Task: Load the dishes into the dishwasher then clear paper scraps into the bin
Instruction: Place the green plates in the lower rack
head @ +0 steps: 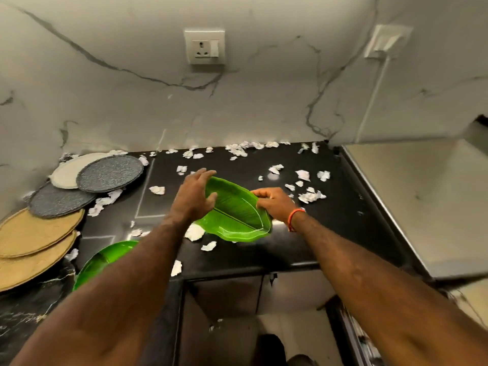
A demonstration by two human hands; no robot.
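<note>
Far to the left of the held plate, a fan of round woven placemats lies on the counter edge: two tan ones (34,233), two speckled grey ones (109,173) and a pale cream one (67,169), overlapping each other. Nearer, low and left of the grip, a second glossy green leaf-shaped plate (105,258) rests on the black stone countertop (330,233), partly hidden under the left forearm.

The left hand (194,195) sits at the left rim of the green banana-leaf-shaped plastic plate (236,213), fingers fairly straight and spread over the far edge, thumb pressed to the inner face; the plate is tilted and raised off the counter. The right hand (274,203), with an orange thread band (294,219) at the wrist, pinches the plate's right rim with curled fingers.

Torn white paper scraps (311,195) are strewn all round the grip: beyond it along the marble-patterned wall, to its right in a cluster, and just below the plate. Above, on the wall, is a white socket plate (204,46).
</note>
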